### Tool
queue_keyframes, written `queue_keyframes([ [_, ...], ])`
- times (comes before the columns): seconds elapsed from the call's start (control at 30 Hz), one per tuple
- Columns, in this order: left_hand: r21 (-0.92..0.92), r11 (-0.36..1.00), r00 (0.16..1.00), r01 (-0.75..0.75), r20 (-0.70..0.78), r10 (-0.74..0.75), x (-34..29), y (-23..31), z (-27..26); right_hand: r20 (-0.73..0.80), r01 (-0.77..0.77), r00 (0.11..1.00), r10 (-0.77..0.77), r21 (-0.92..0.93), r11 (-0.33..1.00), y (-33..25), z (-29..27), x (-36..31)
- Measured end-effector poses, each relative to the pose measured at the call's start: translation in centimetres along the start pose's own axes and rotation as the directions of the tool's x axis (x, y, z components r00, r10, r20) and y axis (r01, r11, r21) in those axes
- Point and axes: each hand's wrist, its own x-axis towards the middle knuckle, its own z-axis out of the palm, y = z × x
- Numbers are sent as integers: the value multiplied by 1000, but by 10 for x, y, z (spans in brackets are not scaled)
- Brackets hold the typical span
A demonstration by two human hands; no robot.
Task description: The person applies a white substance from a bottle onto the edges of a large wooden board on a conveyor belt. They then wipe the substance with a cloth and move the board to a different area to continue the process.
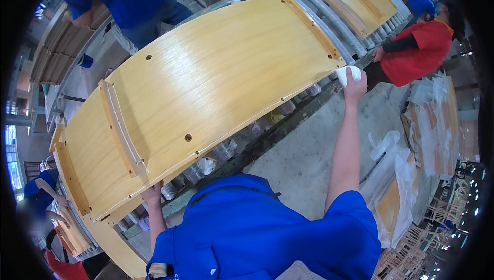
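A large varnished wooden panel [206, 69] lies before me, with wooden strips across it and several dark holes. A thin white line runs along its near edge, and more white lines follow the left inner strip [119, 125]. My right hand [355, 85], at the panel's near right corner, is closed round a white, rounded object that looks like a squeeze bottle [347, 76]. The bottle's tip is at the panel edge. My left hand [152, 193] grips the panel's near edge toward the left, its fingers partly hidden by the wood.
Metal rollers [329, 17] of a conveyor run under and beyond the panel, carrying a smaller panel [378, 2]. A person in red [419, 56] stands at right; another in blue [123, 2] works at far left. Wrapped boards [432, 125] and stacked wooden frames [411, 249] stand right.
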Motion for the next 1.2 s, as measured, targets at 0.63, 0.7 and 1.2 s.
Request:
queue_keyframes([
  [0.63,45,998,999,38,-37,-36,-1,-1,-5,73,-78,994,78,-4,997,22,11,30],
  [0.7,67,997,998,42,-45,-39,-3,-1,-8,62,-126,990,124,22,992,24,16,32],
  [1.2,-75,997,991,30,131,-20,-7,5,-16,696,-583,603,390,718,-380,64,18,12],
])
